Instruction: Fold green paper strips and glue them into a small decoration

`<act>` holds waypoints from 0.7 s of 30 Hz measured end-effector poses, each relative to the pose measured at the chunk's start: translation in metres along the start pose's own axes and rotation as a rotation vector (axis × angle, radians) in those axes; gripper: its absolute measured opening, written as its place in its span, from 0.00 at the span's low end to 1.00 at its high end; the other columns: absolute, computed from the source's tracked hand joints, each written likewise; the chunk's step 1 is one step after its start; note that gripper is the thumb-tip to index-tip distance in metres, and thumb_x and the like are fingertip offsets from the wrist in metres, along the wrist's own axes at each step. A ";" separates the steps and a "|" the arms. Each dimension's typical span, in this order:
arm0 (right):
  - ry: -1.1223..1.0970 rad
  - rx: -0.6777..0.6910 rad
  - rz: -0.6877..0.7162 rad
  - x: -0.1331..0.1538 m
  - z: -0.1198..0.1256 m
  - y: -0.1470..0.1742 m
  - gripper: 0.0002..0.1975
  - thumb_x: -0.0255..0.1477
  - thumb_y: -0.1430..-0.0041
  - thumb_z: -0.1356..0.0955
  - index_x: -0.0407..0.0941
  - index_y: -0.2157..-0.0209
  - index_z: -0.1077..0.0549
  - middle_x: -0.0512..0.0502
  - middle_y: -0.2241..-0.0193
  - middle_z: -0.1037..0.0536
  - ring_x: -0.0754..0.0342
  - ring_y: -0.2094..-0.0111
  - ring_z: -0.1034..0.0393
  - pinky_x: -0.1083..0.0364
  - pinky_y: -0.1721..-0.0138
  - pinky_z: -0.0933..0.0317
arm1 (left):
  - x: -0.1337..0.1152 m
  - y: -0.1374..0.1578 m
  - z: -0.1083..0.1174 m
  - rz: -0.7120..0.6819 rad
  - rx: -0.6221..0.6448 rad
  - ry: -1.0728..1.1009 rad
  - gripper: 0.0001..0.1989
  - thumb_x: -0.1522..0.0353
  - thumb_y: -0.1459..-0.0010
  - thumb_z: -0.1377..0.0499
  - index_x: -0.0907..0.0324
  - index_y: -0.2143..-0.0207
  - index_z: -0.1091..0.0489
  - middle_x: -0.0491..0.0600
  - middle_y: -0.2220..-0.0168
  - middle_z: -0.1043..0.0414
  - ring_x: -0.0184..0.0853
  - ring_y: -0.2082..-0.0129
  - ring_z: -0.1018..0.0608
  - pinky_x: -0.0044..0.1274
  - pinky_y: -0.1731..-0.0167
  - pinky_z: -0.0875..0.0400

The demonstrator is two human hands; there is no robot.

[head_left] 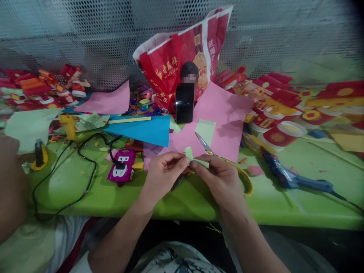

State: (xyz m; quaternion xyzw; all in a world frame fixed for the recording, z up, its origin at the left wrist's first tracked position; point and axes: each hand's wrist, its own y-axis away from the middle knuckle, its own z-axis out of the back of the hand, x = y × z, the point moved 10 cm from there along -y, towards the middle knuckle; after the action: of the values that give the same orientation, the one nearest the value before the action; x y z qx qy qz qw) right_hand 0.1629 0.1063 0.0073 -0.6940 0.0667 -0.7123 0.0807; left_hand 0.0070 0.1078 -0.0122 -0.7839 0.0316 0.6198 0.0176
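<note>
Both hands pinched on pale green paper strip (193,157), left hand (165,170), right hand (217,176)

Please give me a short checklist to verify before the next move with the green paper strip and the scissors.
1. Strip held by both hands: ok. The left hand and right hand pinch the green strip at its ends.
2. Scissors within reach: ok. The scissors lie on the pink paper, just behind the right hand.
3. Blades closed: cannot tell; only the tips show.
4. Glue gun away from hands: ok. The blue glue gun lies to the right, apart.
5. Cable away from the work: ok. The black cable lies to the left.
</note>
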 end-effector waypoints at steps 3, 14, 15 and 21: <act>0.099 -0.061 0.039 0.001 0.005 0.002 0.04 0.34 0.42 0.23 0.49 0.67 0.14 0.50 0.72 0.15 0.53 0.72 0.25 0.56 0.72 0.32 | -0.001 -0.001 -0.002 -0.029 0.020 -0.012 0.10 0.61 0.39 0.29 0.59 0.65 0.19 0.48 0.68 0.17 0.35 0.67 0.15 0.26 0.61 0.16; 0.485 -0.192 0.410 0.045 0.000 0.021 0.05 0.28 0.32 0.27 0.52 0.61 0.16 0.49 0.68 0.16 0.50 0.68 0.23 0.50 0.64 0.30 | -0.004 -0.002 -0.003 0.000 -0.038 0.110 0.15 0.60 0.46 0.24 0.60 0.70 0.22 0.45 0.73 0.21 0.30 0.72 0.18 0.21 0.67 0.19; 0.521 -0.203 0.456 0.049 -0.002 0.023 0.06 0.27 0.32 0.27 0.52 0.60 0.16 0.49 0.67 0.15 0.50 0.67 0.22 0.50 0.63 0.29 | -0.004 -0.002 -0.002 -0.003 -0.047 0.121 0.15 0.60 0.47 0.24 0.60 0.72 0.23 0.44 0.74 0.21 0.29 0.72 0.18 0.21 0.67 0.19; 0.660 -0.198 0.719 0.059 -0.015 0.035 0.17 0.20 0.34 0.28 0.52 0.49 0.18 0.45 0.61 0.15 0.49 0.62 0.19 0.50 0.61 0.26 | -0.004 -0.002 0.001 0.000 -0.082 0.209 0.16 0.60 0.48 0.24 0.59 0.74 0.23 0.43 0.75 0.22 0.28 0.74 0.19 0.21 0.66 0.18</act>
State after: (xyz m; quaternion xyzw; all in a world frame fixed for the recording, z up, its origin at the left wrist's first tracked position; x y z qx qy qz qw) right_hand 0.1477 0.0592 0.0570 -0.3689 0.3912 -0.8113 0.2295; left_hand 0.0051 0.1101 -0.0086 -0.8443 0.0079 0.5356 -0.0180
